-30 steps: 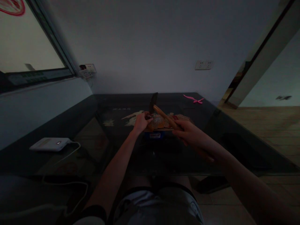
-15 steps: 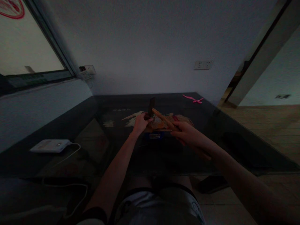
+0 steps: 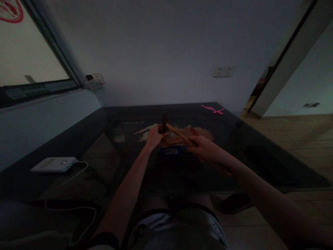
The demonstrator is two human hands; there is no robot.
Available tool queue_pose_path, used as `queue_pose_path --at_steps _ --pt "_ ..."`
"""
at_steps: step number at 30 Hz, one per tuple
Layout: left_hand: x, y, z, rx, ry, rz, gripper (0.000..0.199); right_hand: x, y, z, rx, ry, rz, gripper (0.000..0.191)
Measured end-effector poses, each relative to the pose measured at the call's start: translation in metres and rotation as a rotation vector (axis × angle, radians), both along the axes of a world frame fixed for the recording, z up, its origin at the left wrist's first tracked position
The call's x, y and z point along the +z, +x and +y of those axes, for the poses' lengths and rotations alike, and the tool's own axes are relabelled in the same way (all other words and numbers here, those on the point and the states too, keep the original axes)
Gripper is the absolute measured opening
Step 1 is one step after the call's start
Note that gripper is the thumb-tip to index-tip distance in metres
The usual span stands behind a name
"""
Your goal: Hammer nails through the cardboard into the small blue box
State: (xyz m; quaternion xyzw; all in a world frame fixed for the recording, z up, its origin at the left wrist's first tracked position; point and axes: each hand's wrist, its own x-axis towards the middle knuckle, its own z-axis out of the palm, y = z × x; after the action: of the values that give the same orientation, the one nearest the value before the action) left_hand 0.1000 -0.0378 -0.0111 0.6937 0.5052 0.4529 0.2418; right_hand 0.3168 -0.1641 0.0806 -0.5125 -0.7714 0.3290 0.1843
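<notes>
My right hand (image 3: 205,148) is closed around the wooden handle of a hammer (image 3: 179,133). The dark hammer head is low, right beside the fingers of my left hand (image 3: 154,136). Those left fingers are pinched together at the edge of a brown, cardboard-like piece (image 3: 173,140); whatever is between them is too dark and small to make out. Under the brown piece sits a blue box (image 3: 171,151) with a pale label. A brown wrapper with a red band (image 3: 204,132) lies just behind my right hand.
All this is on a dark, glossy table (image 3: 140,173) against a wall. A white power bank-like device (image 3: 54,164) with a white cable lies at the left. A pink ribbon (image 3: 214,110) lies at the far right corner, and a dark flat object (image 3: 270,165) at the right.
The hammer head has come down slightly and to the left, closer to my left fingers. My left hand keeps its pinch in the same place. The whole view has shifted a little.
</notes>
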Motion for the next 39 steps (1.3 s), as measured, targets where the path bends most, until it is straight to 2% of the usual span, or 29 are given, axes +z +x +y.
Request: queue_pose_path --at_steps 3,6,10,16,24,30,35,39 --pt "-0.001 0.0 0.0 -0.002 0.001 -0.006 0.035 0.005 0.004 -0.004 -0.005 0.015 0.04 0.018" --pt "0.001 0.001 -0.001 -0.075 0.002 -0.05 0.035 0.012 0.011 -0.009 -0.015 0.055 0.094 0.019" --pt "0.011 0.003 -0.002 -0.153 -0.021 0.02 0.03 0.01 0.016 -0.01 -0.035 0.054 0.109 0.021" --pt "0.022 0.009 -0.002 -0.066 -0.033 0.266 0.008 0.004 0.017 -0.009 -0.029 0.003 0.129 0.02" --pt "0.018 0.01 -0.004 -0.001 -0.005 0.306 0.012 -0.001 0.018 -0.012 -0.066 -0.071 0.109 0.017" --pt "0.017 0.011 -0.003 -0.021 0.017 0.274 0.01 0.002 0.02 -0.015 -0.081 -0.043 0.176 0.027" --pt "0.013 0.01 -0.002 -0.005 0.009 0.269 0.012 -0.006 0.019 -0.012 -0.084 -0.083 0.129 0.015" --pt "0.011 0.009 -0.001 -0.022 0.015 0.233 0.012 -0.002 0.022 -0.013 -0.077 -0.036 0.162 0.023"
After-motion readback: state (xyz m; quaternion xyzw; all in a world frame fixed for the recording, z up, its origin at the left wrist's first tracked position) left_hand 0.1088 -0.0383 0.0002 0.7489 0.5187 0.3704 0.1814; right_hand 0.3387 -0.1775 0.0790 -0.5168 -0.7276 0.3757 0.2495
